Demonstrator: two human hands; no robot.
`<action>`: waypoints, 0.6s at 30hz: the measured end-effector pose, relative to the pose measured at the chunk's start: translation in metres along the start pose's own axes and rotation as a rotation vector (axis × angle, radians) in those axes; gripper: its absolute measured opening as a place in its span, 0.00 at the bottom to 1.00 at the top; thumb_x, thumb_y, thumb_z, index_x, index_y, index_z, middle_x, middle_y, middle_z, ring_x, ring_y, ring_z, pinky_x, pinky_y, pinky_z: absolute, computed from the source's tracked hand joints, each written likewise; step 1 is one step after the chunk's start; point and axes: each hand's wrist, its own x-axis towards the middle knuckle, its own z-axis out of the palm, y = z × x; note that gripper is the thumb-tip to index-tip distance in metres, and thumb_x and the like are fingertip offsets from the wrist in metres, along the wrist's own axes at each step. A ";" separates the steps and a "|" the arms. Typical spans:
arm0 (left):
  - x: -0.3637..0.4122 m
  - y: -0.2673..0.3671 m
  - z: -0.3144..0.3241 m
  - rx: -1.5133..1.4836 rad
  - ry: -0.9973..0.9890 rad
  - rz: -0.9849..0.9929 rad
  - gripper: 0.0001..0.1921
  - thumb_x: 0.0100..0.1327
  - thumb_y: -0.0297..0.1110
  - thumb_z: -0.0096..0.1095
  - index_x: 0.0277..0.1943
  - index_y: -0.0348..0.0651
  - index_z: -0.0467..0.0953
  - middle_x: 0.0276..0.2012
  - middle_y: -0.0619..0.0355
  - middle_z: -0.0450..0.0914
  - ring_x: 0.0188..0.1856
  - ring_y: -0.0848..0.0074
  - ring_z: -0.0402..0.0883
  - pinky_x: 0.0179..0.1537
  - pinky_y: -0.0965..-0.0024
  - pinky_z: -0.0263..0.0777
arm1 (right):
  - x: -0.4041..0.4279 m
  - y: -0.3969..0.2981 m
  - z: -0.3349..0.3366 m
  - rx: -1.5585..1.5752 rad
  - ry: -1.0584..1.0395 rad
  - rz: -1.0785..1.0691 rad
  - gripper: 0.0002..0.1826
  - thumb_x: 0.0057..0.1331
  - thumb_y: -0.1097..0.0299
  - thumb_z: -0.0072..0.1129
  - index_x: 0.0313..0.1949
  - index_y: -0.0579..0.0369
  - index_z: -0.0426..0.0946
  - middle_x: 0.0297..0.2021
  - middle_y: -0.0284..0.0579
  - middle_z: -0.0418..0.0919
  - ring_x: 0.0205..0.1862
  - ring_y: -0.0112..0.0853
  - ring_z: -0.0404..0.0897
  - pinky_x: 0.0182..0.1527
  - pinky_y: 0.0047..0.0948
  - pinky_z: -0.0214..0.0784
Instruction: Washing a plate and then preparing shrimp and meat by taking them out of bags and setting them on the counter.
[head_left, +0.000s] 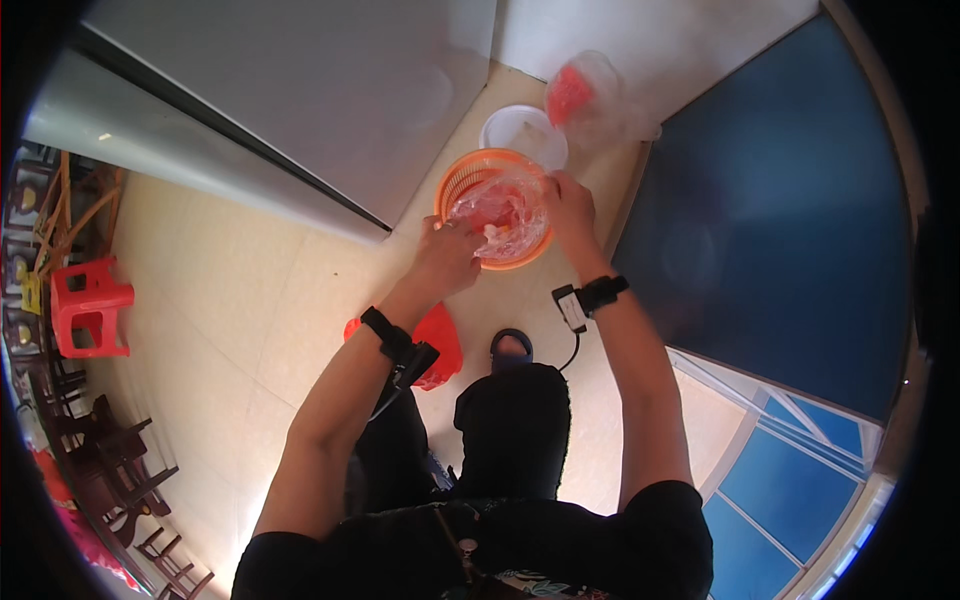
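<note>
An orange plastic basket (459, 174) stands on the floor before me, lined with a clear plastic bag (525, 195) that holds a few pale and orange bits. My left hand (450, 255) is at the basket's left side, its fingers reaching over the rim onto the bag. At the right rim, my right hand (571, 206) has its fingers closed on the edge of the basket or bag; which one is hidden. Behind the basket lies a round white lid or shallow container (517, 124). A clear bag with something red inside (574, 94) is beyond it, against the white panel.
A grey cabinet or appliance (337, 97) rises at the left, and a dark blue panel (780, 225) at the right. A red plastic bag (442, 345) lies on the floor near my left forearm. Farther left are a red plastic stool (90, 307) and dark wooden chairs (112, 450).
</note>
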 end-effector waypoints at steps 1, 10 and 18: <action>-0.002 -0.004 0.007 0.041 0.100 0.025 0.15 0.53 0.28 0.58 0.44 0.50 0.79 0.44 0.58 0.78 0.54 0.70 0.73 0.61 0.51 0.55 | 0.001 0.003 0.003 -0.101 -0.083 0.053 0.14 0.62 0.59 0.54 0.43 0.53 0.75 0.29 0.51 0.78 0.35 0.47 0.78 0.39 0.43 0.69; -0.009 -0.024 0.014 -0.040 0.217 0.020 0.09 0.52 0.29 0.60 0.38 0.49 0.80 0.39 0.59 0.80 0.48 0.69 0.77 0.52 0.58 0.67 | -0.030 -0.035 -0.037 0.096 0.059 -0.394 0.13 0.59 0.66 0.60 0.43 0.55 0.78 0.33 0.44 0.79 0.37 0.37 0.79 0.42 0.33 0.69; -0.085 -0.107 0.005 -0.069 -0.665 -0.237 0.23 0.48 0.54 0.66 0.44 0.50 0.78 0.36 0.58 0.82 0.44 0.64 0.80 0.46 0.61 0.71 | -0.086 0.013 -0.009 0.750 -1.123 0.174 0.09 0.65 0.71 0.52 0.42 0.61 0.76 0.29 0.39 0.78 0.29 0.22 0.76 0.35 0.22 0.69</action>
